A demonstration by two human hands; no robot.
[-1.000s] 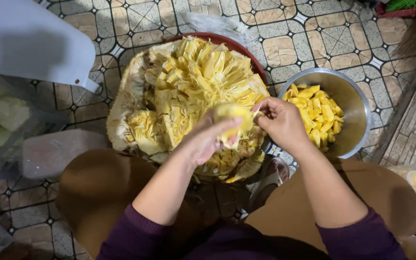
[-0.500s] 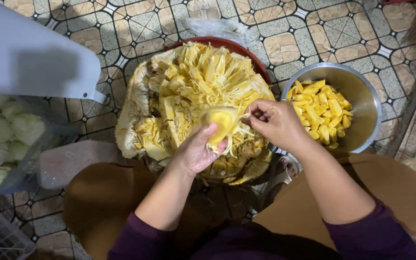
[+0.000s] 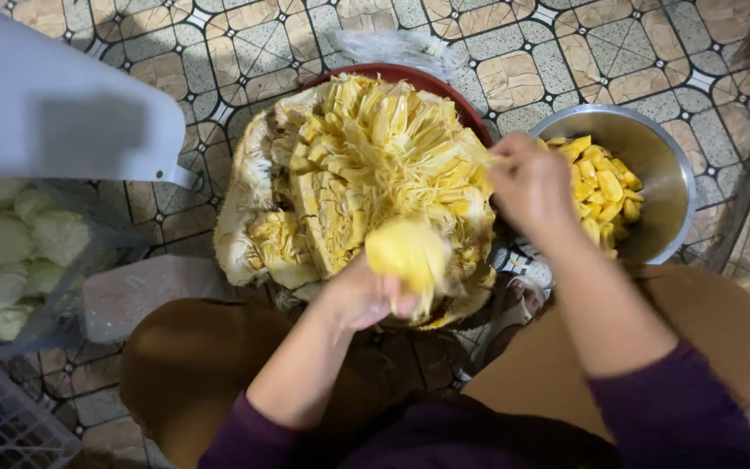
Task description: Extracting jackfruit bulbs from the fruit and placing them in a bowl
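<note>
A large cut-open jackfruit (image 3: 349, 174) lies in a red basin (image 3: 410, 80) on the tiled floor. My left hand (image 3: 366, 295) holds a yellow jackfruit pod (image 3: 408, 252) just in front of the fruit's near edge. My right hand (image 3: 531, 182) is raised by the fruit's right side, fingers pinched on pale stringy fibres, between the fruit and a steel bowl (image 3: 661, 156). The bowl holds several cleaned yellow pods (image 3: 605, 187).
A clear bag of pale green round pieces (image 3: 10, 252) lies at left over a grey crate (image 3: 2, 417). A white plastic shape (image 3: 54, 95) fills the upper left. My brown-clad knees (image 3: 193, 365) frame the basin. A wooden edge runs along the right.
My right hand has let go of the pod and moved right and up toward the fruit's edge near the bowl. My left hand keeps the pod, now lower.
</note>
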